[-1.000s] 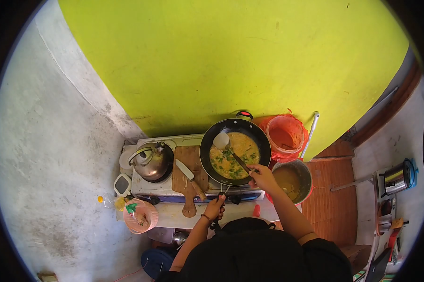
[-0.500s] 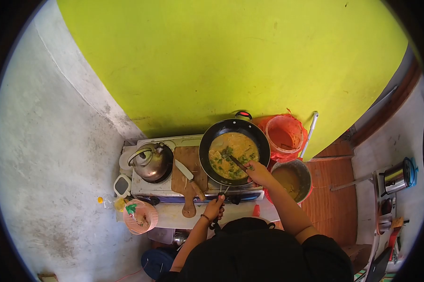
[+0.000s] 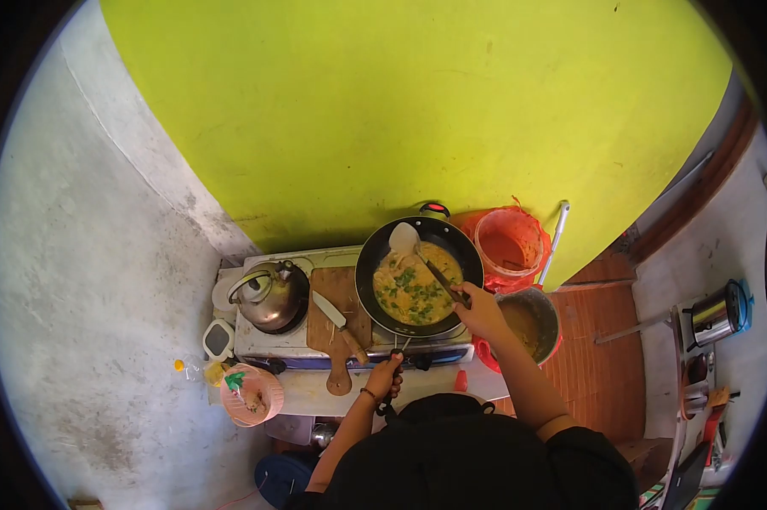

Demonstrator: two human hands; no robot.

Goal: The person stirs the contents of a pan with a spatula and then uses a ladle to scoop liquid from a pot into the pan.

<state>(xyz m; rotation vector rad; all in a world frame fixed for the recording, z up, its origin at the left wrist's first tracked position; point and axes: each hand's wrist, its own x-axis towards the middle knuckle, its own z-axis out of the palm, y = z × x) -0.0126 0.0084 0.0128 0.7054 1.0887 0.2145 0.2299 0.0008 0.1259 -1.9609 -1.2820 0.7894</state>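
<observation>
My left hand (image 3: 385, 376) is wrapped round the long handle of a black frying pan (image 3: 466, 253) on the right side of the stove. Yellowish food with chopped green leaves (image 3: 410, 293) covers the pan's bottom. Closed on the dark handle of a spatula (image 3: 404, 239), my right hand (image 3: 482, 312) is over the pan's right rim. The spatula's pale, broad head shows in the upper left of the pan, at the food's edge. Left of the pan, a knife (image 3: 329, 308) lies across a wooden cutting board (image 3: 341, 285).
A metal kettle (image 3: 268, 310) sits on the left of the stove (image 3: 251, 339). Right of the pan are a red-lined bucket (image 3: 509, 242) and a metal pot (image 3: 552, 321) with brownish contents. A pink basket (image 3: 269, 399) stands front left. The green wall (image 3: 417, 102) rises behind.
The spatula's head has come up out of the food and swung to the pan's upper left. My right hand has shifted slightly right; my left hand keeps hold of the pan handle.
</observation>
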